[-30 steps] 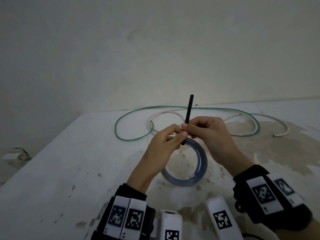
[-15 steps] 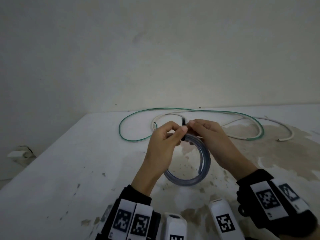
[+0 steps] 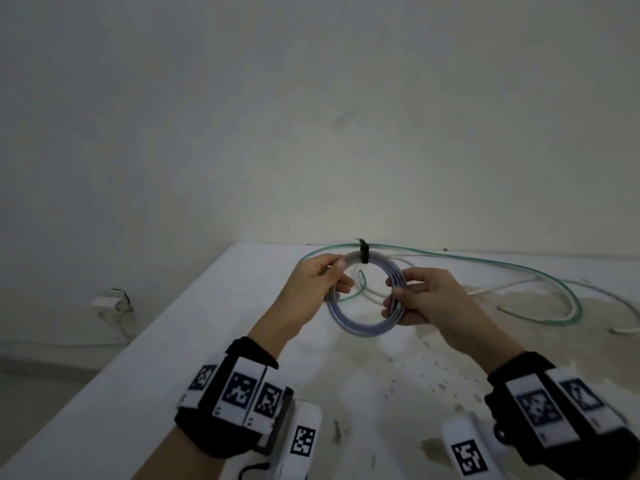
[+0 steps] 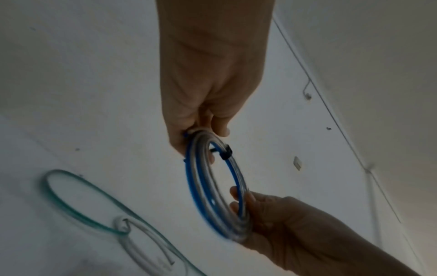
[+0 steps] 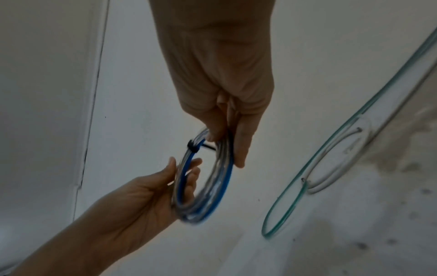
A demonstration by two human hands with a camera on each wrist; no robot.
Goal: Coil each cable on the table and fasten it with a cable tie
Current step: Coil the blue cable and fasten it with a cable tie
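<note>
A clear and blue cable coil [image 3: 360, 331] hangs in the air over the white table [image 3: 173, 358], upright between both hands. A black cable tie [image 3: 363, 255] wraps its top, a short tail sticking out. My left hand [image 3: 337, 275] pinches the coil's upper left, just beside the tie. My right hand [image 3: 398, 299] grips the coil's right side, fingers curled round the strands. The left wrist view shows the coil [image 4: 192, 186] with the tie [image 4: 225, 153] below my left hand [image 4: 208, 143]. The right wrist view shows the coil [image 5: 223, 186] and tie [image 5: 192, 147].
A loose green cable [image 3: 485, 263] and a white cable [image 3: 623, 329] lie in wide loops on the table behind the hands, near the wall. The table's left edge drops to the floor, where a wall fitting [image 3: 110, 303] sits. The near tabletop is stained.
The tie's long tail, upright a second ago, has been drawn down short. The coil has risen off the table, and my right hand has shifted from the tie to the coil's right side.
</note>
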